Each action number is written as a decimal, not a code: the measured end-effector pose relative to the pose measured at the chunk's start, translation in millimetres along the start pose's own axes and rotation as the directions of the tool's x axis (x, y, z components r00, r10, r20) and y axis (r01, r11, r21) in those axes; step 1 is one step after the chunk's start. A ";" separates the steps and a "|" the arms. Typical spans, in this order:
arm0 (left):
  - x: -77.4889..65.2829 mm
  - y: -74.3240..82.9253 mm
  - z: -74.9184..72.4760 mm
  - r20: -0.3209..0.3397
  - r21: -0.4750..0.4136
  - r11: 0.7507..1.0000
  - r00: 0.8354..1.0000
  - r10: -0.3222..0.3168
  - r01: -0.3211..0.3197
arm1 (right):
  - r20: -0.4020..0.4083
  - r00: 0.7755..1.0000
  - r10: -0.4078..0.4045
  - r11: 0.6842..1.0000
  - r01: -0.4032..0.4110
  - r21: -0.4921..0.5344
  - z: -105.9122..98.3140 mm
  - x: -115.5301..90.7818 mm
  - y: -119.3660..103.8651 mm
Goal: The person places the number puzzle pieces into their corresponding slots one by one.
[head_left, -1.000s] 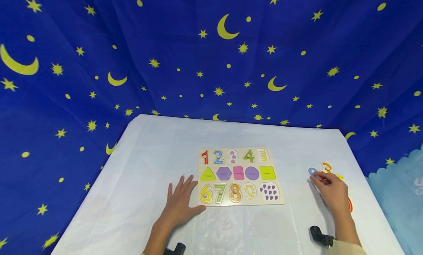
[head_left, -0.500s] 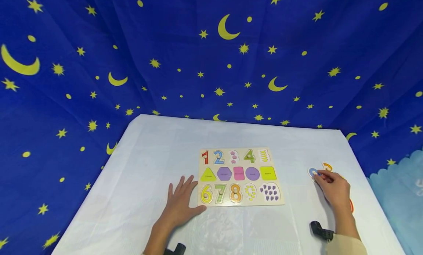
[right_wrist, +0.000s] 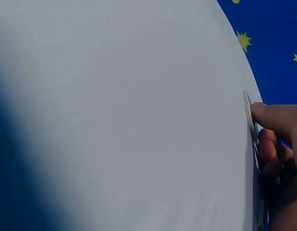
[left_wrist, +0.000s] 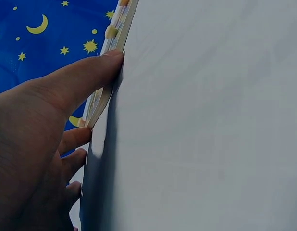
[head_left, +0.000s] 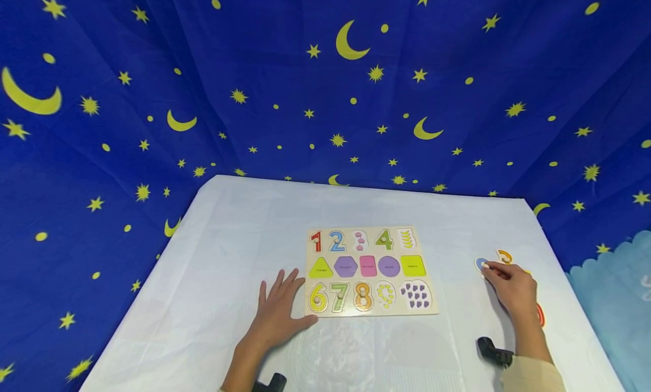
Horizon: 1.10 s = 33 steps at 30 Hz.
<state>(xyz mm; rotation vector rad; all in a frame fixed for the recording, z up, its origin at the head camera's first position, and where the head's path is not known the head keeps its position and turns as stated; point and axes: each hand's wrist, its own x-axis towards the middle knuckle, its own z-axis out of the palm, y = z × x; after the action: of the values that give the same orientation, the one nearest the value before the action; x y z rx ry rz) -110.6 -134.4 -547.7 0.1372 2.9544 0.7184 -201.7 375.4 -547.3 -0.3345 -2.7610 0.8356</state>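
In the head view a wooden number puzzle board lies flat in the middle of the table. My left hand is spread at its lower left corner, thumb and fingertips against the edge; the left wrist view shows the thumb along the board's side. Far to the right, my right hand pinches a blue number puzzle piece between thumb and fingers. The right wrist view catches that piece edge-on beside the thumb. Part of it is hidden under the fingers.
An orange number piece lies just beyond the right hand, and a red piece shows beside the wrist. Several pieces, including 1, 2 and 4, sit in the board. A blue star-patterned cloth hangs behind the white table.
My right hand has shifted slightly to the right at the blue piece, its fingers still on it. The left hand and the board stay where they were.
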 end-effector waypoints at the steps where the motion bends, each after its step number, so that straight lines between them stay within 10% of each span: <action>1: -0.2 0.1 -0.4 -0.003 -0.004 1.000 1.000 0.003 -0.003 | -0.002 1.000 0.005 1.000 -0.005 0.004 0.1 0.2 -0.4; 20: -0.1 2.4 -1.8 0.022 0.015 1.000 1.000 -0.017 0.017 | -0.053 0.992 -0.116 0.992 0.119 0.047 0.6 -5.6 -11.2; 33: -0.2 1.2 -2.1 0.020 0.018 1.000 1.000 -0.010 0.010 | 0.050 0.993 -0.105 0.992 0.101 0.081 9.2 -16.3 -35.5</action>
<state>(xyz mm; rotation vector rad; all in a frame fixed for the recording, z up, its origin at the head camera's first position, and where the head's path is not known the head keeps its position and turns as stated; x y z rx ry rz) -110.5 -134.3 -545.3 0.1301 2.9405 0.6853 -194.1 337.3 -537.2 -0.1559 -2.7585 0.9365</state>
